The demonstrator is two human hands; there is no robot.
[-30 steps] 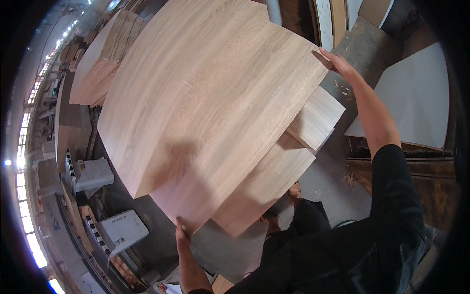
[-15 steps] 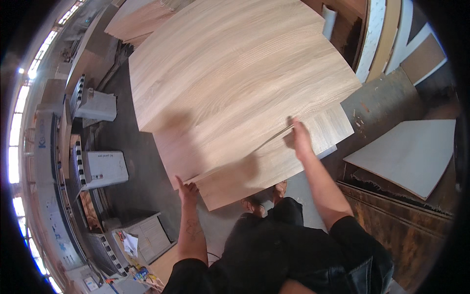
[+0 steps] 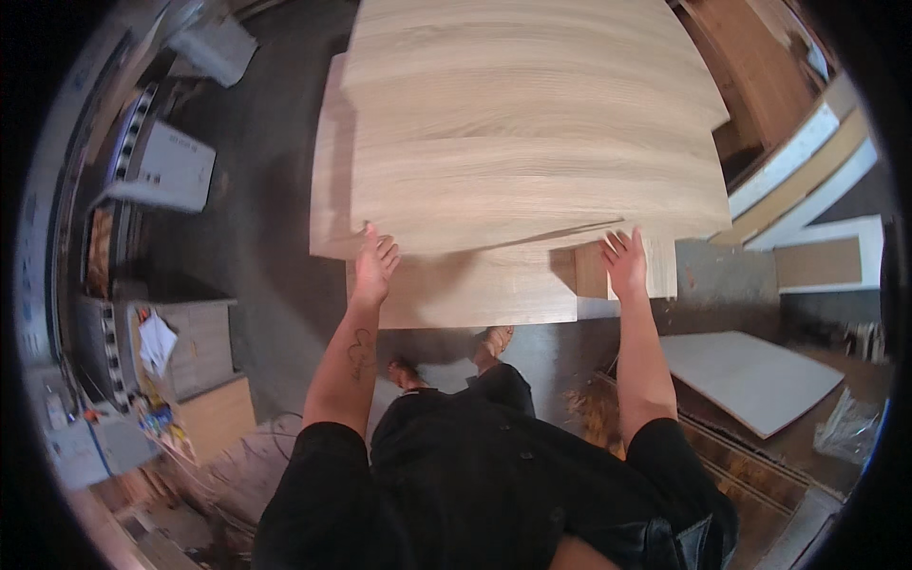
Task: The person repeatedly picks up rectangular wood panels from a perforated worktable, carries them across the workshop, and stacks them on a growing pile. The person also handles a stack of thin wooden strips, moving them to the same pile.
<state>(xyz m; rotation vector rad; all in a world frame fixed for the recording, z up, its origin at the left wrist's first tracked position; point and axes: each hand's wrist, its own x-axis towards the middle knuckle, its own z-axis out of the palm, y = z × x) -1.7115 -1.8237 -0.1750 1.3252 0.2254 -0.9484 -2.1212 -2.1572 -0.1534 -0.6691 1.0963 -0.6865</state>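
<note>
A large pale wood-grain panel (image 3: pixel 532 142) lies in front of me on top of other boards of the same finish. My left hand (image 3: pixel 376 264) is at its near edge on the left, thumb on the top face and fingers curled. My right hand (image 3: pixel 624 263) is at the same edge farther right, its fingers bent over the rim. Under the panel, a lower board (image 3: pixel 456 294) juts toward me, and another board (image 3: pixel 330 180) shows along the left side. A thin dark streak (image 3: pixel 560 233) crosses the panel near my right hand; its nature is unclear.
A white board (image 3: pixel 750 375) lies at the right, with crumpled clear plastic (image 3: pixel 850 427) beside it. Several boards lean at the upper right. White-covered machine parts (image 3: pixel 176 171) line the left. A small cabinet (image 3: pixel 195 347) with papers (image 3: pixel 157 342) stands at the lower left.
My view has turned, so the panel appears squarer to me. The top panel now lies shifted rightward over the board beneath. My right hand's fingers have come onto the near edge.
</note>
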